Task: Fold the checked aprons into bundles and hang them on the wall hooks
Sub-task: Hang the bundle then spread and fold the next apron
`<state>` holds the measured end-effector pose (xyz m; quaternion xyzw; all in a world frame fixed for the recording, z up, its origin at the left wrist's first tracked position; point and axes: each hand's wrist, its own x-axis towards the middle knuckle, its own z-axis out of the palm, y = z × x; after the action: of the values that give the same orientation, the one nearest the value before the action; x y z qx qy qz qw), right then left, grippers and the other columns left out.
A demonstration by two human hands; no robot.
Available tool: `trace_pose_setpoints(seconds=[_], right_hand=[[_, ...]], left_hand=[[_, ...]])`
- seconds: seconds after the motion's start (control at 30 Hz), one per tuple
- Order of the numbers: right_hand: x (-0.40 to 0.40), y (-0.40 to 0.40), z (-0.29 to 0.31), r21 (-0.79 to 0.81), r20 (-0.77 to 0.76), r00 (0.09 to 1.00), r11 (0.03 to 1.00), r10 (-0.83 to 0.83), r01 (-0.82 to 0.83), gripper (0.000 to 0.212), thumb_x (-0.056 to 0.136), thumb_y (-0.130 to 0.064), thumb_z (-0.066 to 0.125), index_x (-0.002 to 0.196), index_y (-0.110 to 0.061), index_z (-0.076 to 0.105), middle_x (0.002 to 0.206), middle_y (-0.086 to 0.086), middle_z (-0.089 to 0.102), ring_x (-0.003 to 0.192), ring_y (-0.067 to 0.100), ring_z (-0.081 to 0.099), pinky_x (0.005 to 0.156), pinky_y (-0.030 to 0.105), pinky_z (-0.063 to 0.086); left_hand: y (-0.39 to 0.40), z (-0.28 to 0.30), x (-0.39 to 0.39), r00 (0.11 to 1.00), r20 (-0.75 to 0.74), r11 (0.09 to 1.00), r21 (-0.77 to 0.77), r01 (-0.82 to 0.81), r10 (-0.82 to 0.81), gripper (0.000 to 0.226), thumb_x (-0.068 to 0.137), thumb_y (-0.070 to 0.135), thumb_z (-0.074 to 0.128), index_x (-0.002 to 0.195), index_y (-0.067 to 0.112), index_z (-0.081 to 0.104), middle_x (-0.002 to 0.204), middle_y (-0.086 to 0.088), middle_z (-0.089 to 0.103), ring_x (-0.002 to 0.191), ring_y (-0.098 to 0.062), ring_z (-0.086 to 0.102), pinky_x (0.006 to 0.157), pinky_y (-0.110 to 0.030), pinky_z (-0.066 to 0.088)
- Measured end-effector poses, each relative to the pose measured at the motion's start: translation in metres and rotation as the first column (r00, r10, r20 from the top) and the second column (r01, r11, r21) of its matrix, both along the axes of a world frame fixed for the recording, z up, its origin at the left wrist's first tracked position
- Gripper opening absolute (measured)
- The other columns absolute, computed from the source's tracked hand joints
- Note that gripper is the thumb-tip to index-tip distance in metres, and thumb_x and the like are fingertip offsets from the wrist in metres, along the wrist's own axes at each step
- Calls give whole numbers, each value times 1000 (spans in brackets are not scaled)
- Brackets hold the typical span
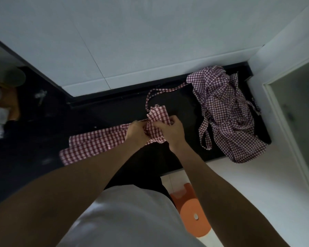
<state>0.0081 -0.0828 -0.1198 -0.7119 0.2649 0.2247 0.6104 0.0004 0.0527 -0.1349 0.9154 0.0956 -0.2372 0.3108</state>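
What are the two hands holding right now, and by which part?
Both hands grip the red checked apron at its bunched end: left hand and right hand meet there. The rest lies on the dark counter.

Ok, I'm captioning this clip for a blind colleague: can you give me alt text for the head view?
Both hands, left hand and right hand, grip a red checked apron lying on a dark counter, bunching its right end. A heap of purple checked aprons lies at the counter's right end, below a white wall.
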Motion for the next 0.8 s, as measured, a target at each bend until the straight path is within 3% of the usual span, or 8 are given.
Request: trace_pose_setpoints(seconds=[0.1, 0.17, 0.23, 0.33, 0.37, 0.53, 0.67, 0.8], right_hand=[[-4, 2, 11, 90, -4, 998, 994, 59, -59, 27, 83, -30, 78, 97, -18, 58, 107, 3, 67, 99, 21, 67, 85, 40, 58], [-4, 1, 19, 109, -12, 996, 990, 93, -92, 27, 91, -40, 68, 91, -13, 60, 99, 2, 66, 94, 18, 65, 83, 35, 55], [-5, 0, 20, 124, -31, 993, 986, 113, -108, 27, 98, -37, 57, 92, -12, 64, 99, 7, 67, 94, 21, 66, 85, 37, 54], [-11, -3, 15, 125, -41, 979, 973, 201, -195, 17, 97, -26, 63, 105, -12, 64, 112, 9, 68, 103, 26, 68, 91, 40, 58], [-12, -1, 11, 118, -63, 975, 972, 211, -203, 24, 93, -27, 69, 111, -13, 61, 117, 8, 66, 105, 26, 68, 92, 42, 57], [-12, 11, 6, -10, -225, 964, 990, 138, -143, 86, 72, -42, 86, 139, -14, 41, 124, -2, 54, 110, 17, 59, 91, 32, 52], [-16, 22, 3, -98, -171, 953, 958, 251, -270, 39, 80, -39, 81, 100, -15, 59, 102, 0, 67, 85, 7, 63, 71, 20, 50], [-19, 17, -1, -141, -93, 904, 893, 417, -426, 92, 71, -38, 88, 145, -15, 40, 141, 1, 50, 119, 15, 54, 92, 26, 47]], left_hand=[[4, 2, 3, 968, -250, 958, -276, -78, 7, 26, 91, 16, 66, 116, 14, 59, 92, 7, 59, 80, -6, 57, 70, -20, 49], [15, 9, 6, 895, -446, 905, -385, -182, -10, 40, 80, 22, 70, 113, 2, 61, 105, -16, 67, 87, -26, 65, 86, -48, 56], [29, 9, 5, 852, -523, 789, -508, -345, 36, 40, 74, 30, 64, 102, 2, 65, 106, -24, 69, 93, -39, 68, 85, -55, 56], [35, 21, 2, 659, -748, 213, -633, -744, 79, 47, 84, 29, 52, 124, 4, 57, 128, -21, 63, 122, -38, 58, 107, -53, 41], [35, 26, 1, 631, -774, 109, -624, -774, 48, 54, 85, 38, 55, 129, 6, 54, 134, -21, 60, 127, -39, 54, 111, -56, 36], [29, 26, 2, 687, -695, 452, -555, -699, 210, 57, 88, 37, 69, 133, 10, 47, 123, -14, 64, 106, -26, 65, 90, -41, 54], [34, 19, 0, 887, -338, 866, -282, -413, 314, 63, 89, 43, 66, 140, 13, 44, 126, -3, 57, 103, -17, 58, 73, -24, 49], [46, 19, -7, 955, -126, 955, -92, -282, 270, 70, 89, 51, 65, 141, 14, 38, 128, -7, 54, 99, -18, 56, 64, -19, 42]])
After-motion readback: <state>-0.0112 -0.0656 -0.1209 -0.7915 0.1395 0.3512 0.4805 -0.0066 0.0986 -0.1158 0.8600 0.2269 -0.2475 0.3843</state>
